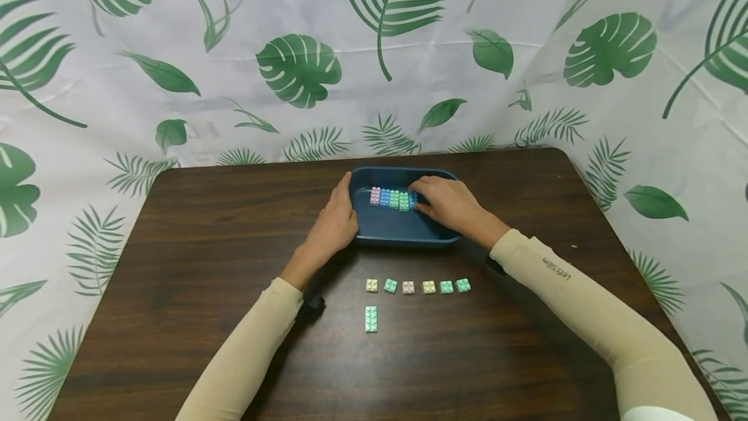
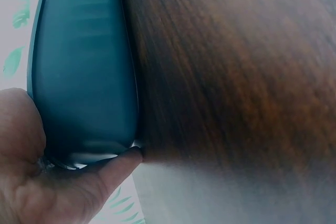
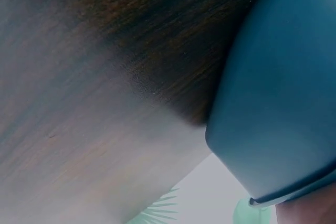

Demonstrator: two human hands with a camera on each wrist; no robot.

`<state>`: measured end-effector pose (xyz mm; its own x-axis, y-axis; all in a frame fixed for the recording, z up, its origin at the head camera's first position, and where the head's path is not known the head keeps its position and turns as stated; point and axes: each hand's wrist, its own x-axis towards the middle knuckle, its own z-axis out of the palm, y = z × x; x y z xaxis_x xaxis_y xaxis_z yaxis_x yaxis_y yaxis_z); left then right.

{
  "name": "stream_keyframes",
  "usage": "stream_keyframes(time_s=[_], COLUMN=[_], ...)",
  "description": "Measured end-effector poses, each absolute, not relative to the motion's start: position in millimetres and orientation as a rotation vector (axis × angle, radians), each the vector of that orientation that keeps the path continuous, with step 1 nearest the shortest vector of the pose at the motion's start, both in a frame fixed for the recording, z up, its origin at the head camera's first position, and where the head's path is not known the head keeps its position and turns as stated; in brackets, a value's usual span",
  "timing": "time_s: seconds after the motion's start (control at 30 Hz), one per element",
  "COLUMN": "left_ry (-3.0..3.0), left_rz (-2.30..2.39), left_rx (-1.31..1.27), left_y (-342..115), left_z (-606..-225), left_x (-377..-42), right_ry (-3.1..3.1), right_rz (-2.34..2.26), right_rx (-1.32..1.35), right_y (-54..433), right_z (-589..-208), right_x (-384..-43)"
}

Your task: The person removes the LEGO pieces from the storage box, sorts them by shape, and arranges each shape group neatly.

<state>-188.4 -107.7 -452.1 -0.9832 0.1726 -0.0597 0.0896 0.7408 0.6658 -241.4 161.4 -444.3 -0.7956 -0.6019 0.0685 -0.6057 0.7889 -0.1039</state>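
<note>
A dark blue tray [image 1: 403,231] stands on the table, its outer wall [image 2: 86,66] close up in the left wrist view. My left hand [image 1: 336,216] grips the tray's left end, with the thumb and a finger [image 2: 118,174] around its corner. Inside the tray lies a row of studded toy bricks: a pink brick [image 1: 375,196], a blue one [image 1: 384,197] and two green ones [image 1: 399,200]. At the row's right end my right hand [image 1: 447,201] pinches another blue brick [image 1: 413,199], partly hidden by the fingers. In the right wrist view the tray wall [image 3: 278,87] hides most of that hand.
In front of the tray, several small square bricks [image 1: 408,287] in yellow, green and pale pink lie in a line on the dark wooden table [image 1: 234,245]. A longer green brick [image 1: 371,319] lies nearer to me. A leaf-patterned cloth [image 1: 234,83] hangs behind the table.
</note>
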Motion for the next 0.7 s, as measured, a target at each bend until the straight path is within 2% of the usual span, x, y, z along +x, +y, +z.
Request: stream_keyframes(time_s=[0.33,0.7], left_ry=[2.824,2.799], left_rz=[1.052,1.069], left_rx=[0.215,0.198], left_y=[-107.3,-106.3], left_z=[-450.1,-450.0], left_x=[-189.0,-188.0], right_ry=[-2.796,-2.606], right_rz=[0.129,0.177], right_rx=[1.023,1.142], right_y=[159.7,145.2], right_z=[-430.5,-402.4], right_x=[-229.8,-180.5])
